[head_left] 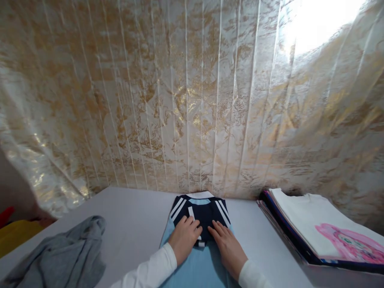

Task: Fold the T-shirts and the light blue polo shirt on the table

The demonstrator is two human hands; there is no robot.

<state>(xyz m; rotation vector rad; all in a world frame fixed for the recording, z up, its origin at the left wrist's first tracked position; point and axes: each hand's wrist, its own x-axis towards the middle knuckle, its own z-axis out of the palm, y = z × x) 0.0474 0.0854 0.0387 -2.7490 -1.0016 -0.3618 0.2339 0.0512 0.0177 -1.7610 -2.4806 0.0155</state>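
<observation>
A folded light-blue and navy shirt (192, 266) with white stripes on its shoulders lies in front of me, its white collar pointing to the far edge. My left hand (185, 237) rests on the navy part, fingers a little bent over a white stripe. Beside it my right hand (227, 245) lies on the right side of the navy part, fingers stretched and slightly apart. Both palms face down on the cloth, and neither seems to grip it. A small white tag shows between the hands.
At the left a crumpled grey garment (64, 254) lies on the white table (129, 224). On the right is a stack of folded clothes, topped by a white T-shirt (312, 212) with a pink print. Yellow cloth (19, 237) sits at the far left. A shiny patterned curtain (186, 100) hangs behind.
</observation>
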